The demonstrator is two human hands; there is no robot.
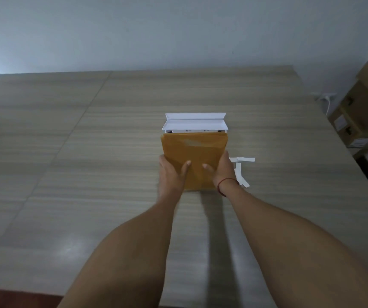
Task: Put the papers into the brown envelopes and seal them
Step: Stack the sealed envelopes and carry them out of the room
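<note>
Left hand point(170, 174), right hand point(222, 172) gripping brown envelope point(195, 152), white box point(195, 123) just behind

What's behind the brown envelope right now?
A white box with its lid open sits on the table just beyond the brown envelope. The envelope hides the box's lower front; its contents cannot be seen.

Both hands, left hand point(171, 174) and right hand point(222, 172), grip a brown envelope point(195, 156) (thumbs on top) before a white box point(195, 123).
</note>
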